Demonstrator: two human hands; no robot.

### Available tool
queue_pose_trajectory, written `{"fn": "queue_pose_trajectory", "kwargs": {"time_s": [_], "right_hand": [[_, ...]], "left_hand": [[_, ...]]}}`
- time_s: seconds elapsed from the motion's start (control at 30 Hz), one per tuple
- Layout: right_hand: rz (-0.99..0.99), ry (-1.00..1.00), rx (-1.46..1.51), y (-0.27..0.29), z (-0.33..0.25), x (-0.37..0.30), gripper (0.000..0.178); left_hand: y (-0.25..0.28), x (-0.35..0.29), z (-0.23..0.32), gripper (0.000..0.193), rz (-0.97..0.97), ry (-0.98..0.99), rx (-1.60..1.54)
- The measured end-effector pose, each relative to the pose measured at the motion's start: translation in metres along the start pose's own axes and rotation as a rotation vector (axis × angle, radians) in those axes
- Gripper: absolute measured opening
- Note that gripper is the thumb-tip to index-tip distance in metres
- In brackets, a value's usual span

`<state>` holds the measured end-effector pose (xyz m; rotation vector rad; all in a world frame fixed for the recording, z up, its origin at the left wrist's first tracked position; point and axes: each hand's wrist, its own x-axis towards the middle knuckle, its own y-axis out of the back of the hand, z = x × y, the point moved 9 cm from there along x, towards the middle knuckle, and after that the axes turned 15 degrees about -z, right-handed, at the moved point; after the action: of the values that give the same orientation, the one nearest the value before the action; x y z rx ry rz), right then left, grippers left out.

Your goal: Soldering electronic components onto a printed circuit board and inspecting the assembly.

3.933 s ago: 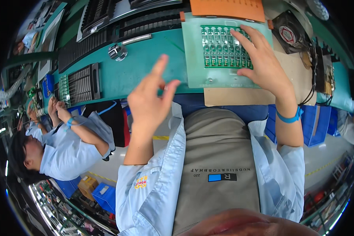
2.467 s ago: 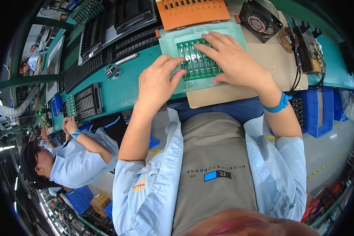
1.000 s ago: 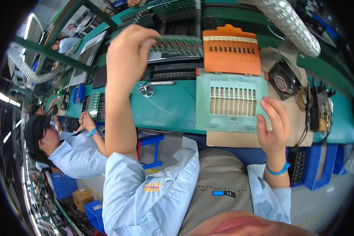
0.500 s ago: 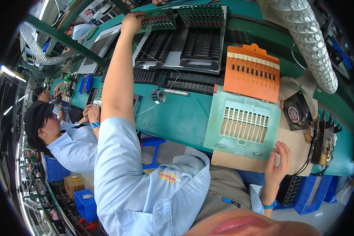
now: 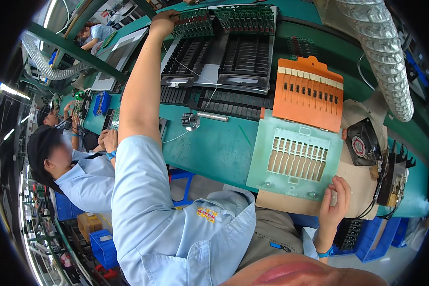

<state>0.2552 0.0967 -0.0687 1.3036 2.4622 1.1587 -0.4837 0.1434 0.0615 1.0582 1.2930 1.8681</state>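
My left hand (image 5: 164, 24) reaches far out to a row of upright green circuit boards (image 5: 194, 23) standing in a black slotted rack (image 5: 188, 57). Its fingers close at the left end of that row, pinching the edge of a board; the fingertips are partly hidden. Close to my body, my right hand (image 5: 335, 202) is loosely curled, thumb apart, holding nothing, beside the near right corner of a translucent green fixture plate (image 5: 260, 162). Hinged up behind this plate stands an orange lid (image 5: 307, 107) with a row of black pieces.
A second black rack (image 5: 245, 57) also carries boards. A solder reel (image 5: 190, 121) and a metal tube (image 5: 212, 116) lie mid-bench. At right are a small fan (image 5: 362, 138) and a silver duct (image 5: 376, 52). A co-worker (image 5: 76, 167) sits to the left.
The whole view has shifted slightly. My left hand stays at the end of the board row, and my right hand stays by the fixture plate's corner.
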Motion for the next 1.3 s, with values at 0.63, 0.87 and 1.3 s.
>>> {"fn": "queue_pose_trajectory", "kwargs": {"time_s": [0.63,0.87,1.3], "right_hand": [[0.005,-0.003,0.019,-0.001,0.000,0.000,0.034],[0.010,-0.014,0.034,-0.001,0.003,-0.003,0.034],[0.046,-0.033,0.052,0.009,0.010,-0.016,0.033]], "left_hand": [[0.036,-0.019,0.056,0.025,0.267,-0.216,0.036],[0.016,-0.046,0.207,0.024,-0.020,-0.380,-0.068],[-0.012,-0.025,0.220,0.017,0.137,-0.439,0.156]]}}
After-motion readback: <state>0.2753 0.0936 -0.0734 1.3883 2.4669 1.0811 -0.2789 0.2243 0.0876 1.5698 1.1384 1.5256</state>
